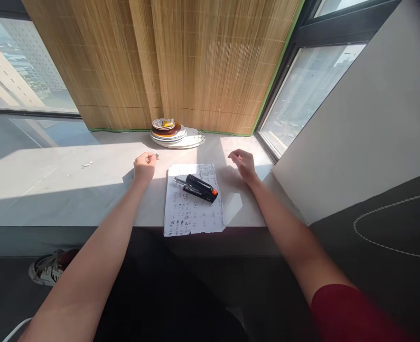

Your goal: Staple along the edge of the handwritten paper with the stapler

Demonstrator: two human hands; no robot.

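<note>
My left hand (145, 165) rests on the pale sill, left of the papers, its fingers closed on a small greyish thing at the fingertips that I cannot make out. On the right side, my right hand (243, 163) has its fingers curled together; whether anything is in them is too small to tell. Between the hands lie handwritten sheets of paper (195, 219). A black stapler (203, 188) with an orange part lies on the sheets, partly opened out, with a metal strip pointing left.
Behind the papers stands a stack of plates (169, 137) with a small yellow item (167, 123) on top. White bits (86, 165) lie at left. A bamboo blind (181, 66) hangs behind, between windows; a white wall (355, 104) rises at right.
</note>
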